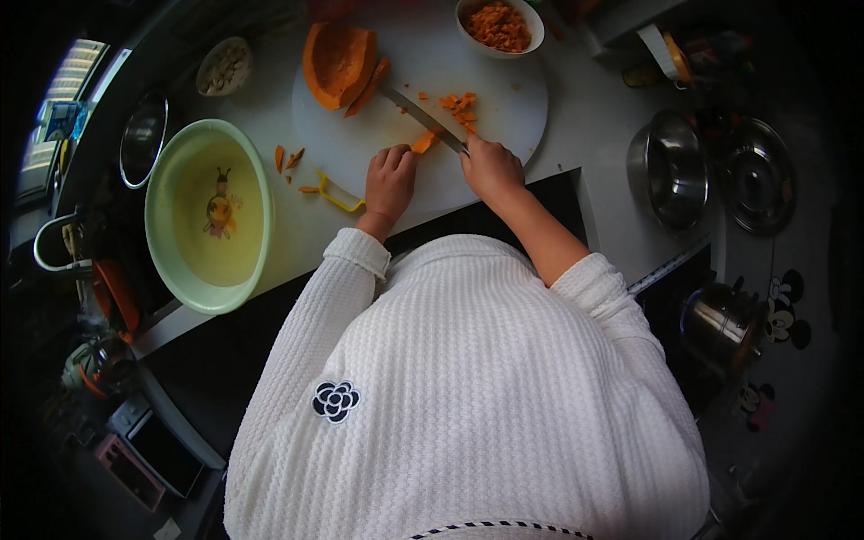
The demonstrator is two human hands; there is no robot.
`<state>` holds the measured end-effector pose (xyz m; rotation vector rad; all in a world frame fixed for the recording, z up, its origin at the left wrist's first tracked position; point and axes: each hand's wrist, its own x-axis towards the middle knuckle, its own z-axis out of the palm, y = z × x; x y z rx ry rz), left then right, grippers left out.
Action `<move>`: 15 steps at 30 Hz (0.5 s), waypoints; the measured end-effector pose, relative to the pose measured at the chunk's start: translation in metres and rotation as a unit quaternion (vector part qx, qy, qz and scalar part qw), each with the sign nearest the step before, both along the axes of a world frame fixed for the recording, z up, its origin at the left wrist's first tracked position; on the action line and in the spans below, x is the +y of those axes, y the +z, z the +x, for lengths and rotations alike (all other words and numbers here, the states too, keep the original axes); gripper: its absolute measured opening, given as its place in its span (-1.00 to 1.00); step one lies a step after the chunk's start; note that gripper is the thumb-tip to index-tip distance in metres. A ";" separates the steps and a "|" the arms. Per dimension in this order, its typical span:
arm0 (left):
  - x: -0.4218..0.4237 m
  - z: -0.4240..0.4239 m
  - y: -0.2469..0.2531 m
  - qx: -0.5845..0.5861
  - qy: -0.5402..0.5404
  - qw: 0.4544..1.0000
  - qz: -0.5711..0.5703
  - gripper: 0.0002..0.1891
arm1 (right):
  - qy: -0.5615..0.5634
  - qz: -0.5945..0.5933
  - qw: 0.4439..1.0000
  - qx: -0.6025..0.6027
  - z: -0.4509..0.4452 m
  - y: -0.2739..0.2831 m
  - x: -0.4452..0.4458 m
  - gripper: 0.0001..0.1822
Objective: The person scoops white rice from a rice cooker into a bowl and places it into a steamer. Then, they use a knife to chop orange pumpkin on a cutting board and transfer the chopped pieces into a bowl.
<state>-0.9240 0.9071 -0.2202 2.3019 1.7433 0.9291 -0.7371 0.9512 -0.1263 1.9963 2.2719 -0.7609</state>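
My right hand (493,167) is closed round the handle of a kitchen knife (424,119), whose blade points up and left over a round white cutting board (364,158). The fingers of my left hand (391,179) hold down a piece of pumpkin (424,142) beside the blade. Diced pumpkin (459,104) lies just beyond my right hand. A large hollowed pumpkin wedge (339,65) rests at the board's far left, with cut slices (370,88) against it. At the top, a white bowl (533,34) holds more diced pumpkin. A yellow peeler (337,197) lies left of my left hand.
A green basin (263,229) of liquid stands left, near a metal bowl (144,140) and a bowl of pale pieces, perhaps garlic cloves (226,66). Pumpkin scraps (294,158) lie beside the board. Steel basins (670,170) and a pot (719,324) are at right.
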 end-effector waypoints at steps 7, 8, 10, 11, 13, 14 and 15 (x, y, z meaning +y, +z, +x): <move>-0.001 0.000 0.001 -0.002 -0.002 1.000 -0.004 -0.83 | -0.005 -0.003 1.000 -0.013 -0.006 -0.005 -0.005 -0.88; -0.001 -0.001 0.000 -0.002 -0.002 1.000 -0.006 -0.83 | -0.004 -0.003 1.000 -0.015 -0.005 -0.011 -0.005 -0.88; 0.001 0.000 0.002 0.000 -0.003 1.000 -0.006 -0.83 | -0.006 -0.002 1.000 -0.018 -0.005 -0.021 -0.002 -0.86; 0.001 0.000 0.002 0.000 -0.004 1.000 -0.005 -0.83 | -0.010 -0.002 1.000 -0.011 -0.003 -0.025 0.000 -0.84; 0.001 0.001 0.001 -0.002 -0.003 1.000 0.004 -0.84 | -0.018 0.000 1.000 0.001 0.002 -0.026 0.004 -0.77; 0.000 0.000 0.001 -0.004 -0.004 1.000 0.009 -0.84 | -0.028 -0.004 0.999 0.019 0.006 -0.028 0.006 -0.76; 0.001 -0.002 0.000 -0.004 -0.002 1.000 0.016 -0.85 | -0.036 -0.008 0.999 0.039 0.008 -0.028 0.010 -0.75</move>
